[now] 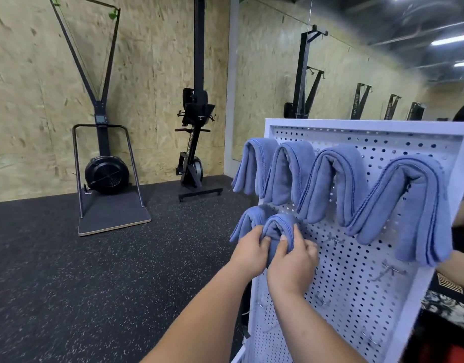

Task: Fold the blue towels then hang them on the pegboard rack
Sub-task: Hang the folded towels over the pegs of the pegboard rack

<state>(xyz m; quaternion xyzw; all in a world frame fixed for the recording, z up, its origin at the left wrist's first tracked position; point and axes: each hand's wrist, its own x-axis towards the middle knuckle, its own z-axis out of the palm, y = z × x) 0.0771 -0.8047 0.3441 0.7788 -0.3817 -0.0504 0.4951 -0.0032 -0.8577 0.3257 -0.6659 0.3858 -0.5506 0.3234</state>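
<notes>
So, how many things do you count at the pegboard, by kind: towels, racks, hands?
Blue towels: 6 (4 in the top row, 2 below)
Pegboard rack: 1
Hands: 2, left hand and right hand, both gripping one lower towel
Total: 9

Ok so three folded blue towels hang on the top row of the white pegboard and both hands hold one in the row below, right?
Not three: the head view shows four top-row towels hanging on the white pegboard. The left hand and right hand do hold a lower-row towel.
</notes>
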